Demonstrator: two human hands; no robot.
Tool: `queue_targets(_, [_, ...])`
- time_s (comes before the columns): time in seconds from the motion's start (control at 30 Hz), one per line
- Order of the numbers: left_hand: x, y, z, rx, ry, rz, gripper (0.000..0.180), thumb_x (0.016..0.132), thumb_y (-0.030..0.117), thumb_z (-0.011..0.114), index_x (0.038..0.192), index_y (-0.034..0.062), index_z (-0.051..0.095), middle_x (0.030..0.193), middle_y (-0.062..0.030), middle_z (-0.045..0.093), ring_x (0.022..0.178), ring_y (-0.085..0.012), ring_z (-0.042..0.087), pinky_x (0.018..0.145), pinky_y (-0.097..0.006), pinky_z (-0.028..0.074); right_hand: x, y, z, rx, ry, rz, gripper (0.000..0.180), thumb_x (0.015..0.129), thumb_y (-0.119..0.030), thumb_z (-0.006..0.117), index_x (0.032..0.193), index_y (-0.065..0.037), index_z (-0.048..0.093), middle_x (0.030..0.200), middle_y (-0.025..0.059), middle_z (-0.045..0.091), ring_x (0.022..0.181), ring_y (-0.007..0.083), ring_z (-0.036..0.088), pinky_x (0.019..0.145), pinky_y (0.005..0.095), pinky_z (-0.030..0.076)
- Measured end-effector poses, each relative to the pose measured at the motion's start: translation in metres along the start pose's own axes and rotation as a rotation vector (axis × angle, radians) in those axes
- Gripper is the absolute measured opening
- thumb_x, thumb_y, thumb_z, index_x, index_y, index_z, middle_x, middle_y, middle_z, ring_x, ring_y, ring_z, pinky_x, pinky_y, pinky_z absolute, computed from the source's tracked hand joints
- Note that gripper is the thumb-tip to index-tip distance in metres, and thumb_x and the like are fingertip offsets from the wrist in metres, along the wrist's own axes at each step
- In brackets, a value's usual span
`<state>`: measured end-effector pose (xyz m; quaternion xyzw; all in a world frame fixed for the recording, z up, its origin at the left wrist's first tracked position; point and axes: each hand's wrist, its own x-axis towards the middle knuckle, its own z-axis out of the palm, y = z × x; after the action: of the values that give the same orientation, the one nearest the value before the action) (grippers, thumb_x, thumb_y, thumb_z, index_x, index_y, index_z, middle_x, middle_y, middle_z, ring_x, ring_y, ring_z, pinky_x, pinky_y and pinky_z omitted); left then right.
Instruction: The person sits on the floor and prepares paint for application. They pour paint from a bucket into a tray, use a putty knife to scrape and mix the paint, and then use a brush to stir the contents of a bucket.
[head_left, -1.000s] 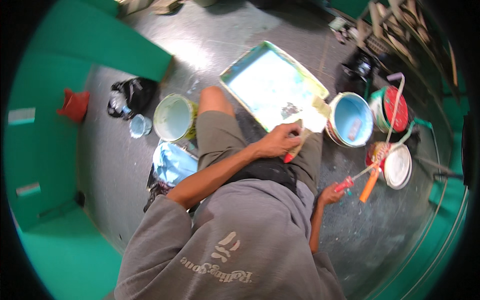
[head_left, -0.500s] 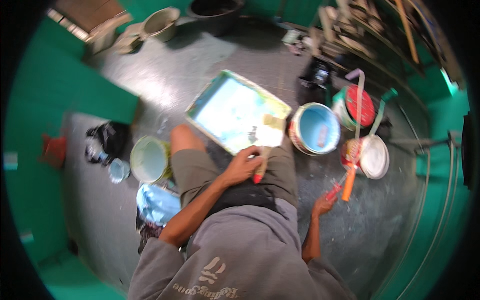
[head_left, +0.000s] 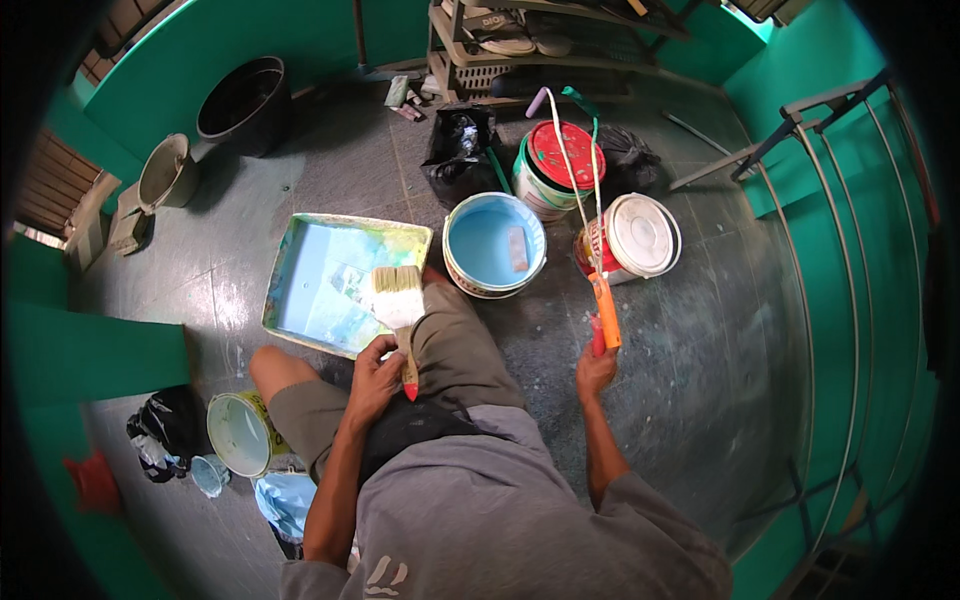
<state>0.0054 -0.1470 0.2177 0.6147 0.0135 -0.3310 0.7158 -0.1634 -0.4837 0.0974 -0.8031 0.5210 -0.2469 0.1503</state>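
My left hand (head_left: 376,374) is closed on the wooden handle of a paintbrush (head_left: 399,308), red-tipped, with pale bristles pointing away from me. The bristles are over the near right corner of a paint tray (head_left: 420,245) holding light blue paint. Off to the right, my right hand (head_left: 597,370) grips the red handle of a thin-rodded paint roller (head_left: 598,335). Against it lies a second roller with an orange handle (head_left: 606,312). Their rods reach away across the pails, ending in a lilac tip (head_left: 537,102) and a green tip (head_left: 580,97).
Right of the tray stands a pail of blue paint (head_left: 452,250), with a red-lidded bucket (head_left: 565,155) and a white-lidded bucket (head_left: 640,235) beyond. A greenish bucket (head_left: 240,435) and small cup (head_left: 210,475) sit left of my knee. A shoe rack (head_left: 470,60) stands at the back.
The view has swung round, so the tray and pails appear farther left. The red handle has come up against the orange one. The brush stays in my left hand.
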Motion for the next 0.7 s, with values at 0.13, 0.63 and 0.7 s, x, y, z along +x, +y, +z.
queue_targets(0.13, [0.001,0.000,-0.001,0.034,0.008,-0.003,0.016,0.088,0.005,0.048,0.101,-0.0025,0.051,0.088,-0.0052,0.057,0.075,-0.0109,0.059,0.067,-0.023,0.048,0.003,-0.001,0.011,0.079,0.061,-0.080,0.037,0.071,-0.017,0.066,0.101,0.002,0.056,0.086,0.0235,0.061,0.080,0.0420,0.058,0.070,0.0465,0.044])
queue_targets(0.63, [0.001,-0.002,0.000,0.032,-0.026,-0.001,0.018,0.089,0.011,0.048,0.102,-0.0014,0.051,0.088,-0.0060,0.056,0.077,-0.0149,0.060,0.067,-0.027,0.051,0.017,0.000,0.001,-0.019,0.095,-0.025,0.024,0.074,-0.015,0.062,0.094,-0.002,0.057,0.084,0.0169,0.057,0.080,0.0367,0.057,0.069,0.0432,0.045])
queue_targets(0.7, [0.002,-0.003,-0.001,0.014,-0.028,-0.002,0.019,0.089,0.012,0.048,0.102,-0.0013,0.051,0.088,-0.0060,0.056,0.077,-0.0148,0.060,0.067,-0.027,0.051,0.021,0.006,-0.003,0.001,0.102,-0.075,0.023,0.074,-0.013,0.062,0.094,-0.003,0.057,0.086,0.0158,0.058,0.081,0.0359,0.057,0.069,0.0429,0.045])
